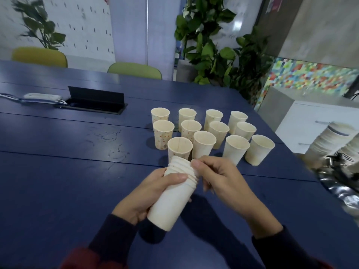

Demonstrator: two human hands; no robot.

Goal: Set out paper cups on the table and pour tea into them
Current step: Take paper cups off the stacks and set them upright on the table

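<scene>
Blue counter point(58, 171) fills most of the view, with two green chairs point(134, 70) and a big leafy plant point(209, 45) behind it. A white power strip point(42, 97) lies far back on the left.

Twelve cups point(204, 141) stand upright on the counter in three rows of four, close together. All are empty inside. The ones on the left have small coloured dots on their sides, with no words to read on them.

Just in front of the rows, the left hand point(147, 193) has its grip wrapped round a stack point(174, 195) of cups. The stack is held above the counter, tilted, with its rims pointing toward the rows. The right hand point(223, 179) has a narrow grip at the rim end of the stack, thumb on the top rims and fingers curled beside them.

A poster point(274, 4) at the top right is too blurred to read.
</scene>
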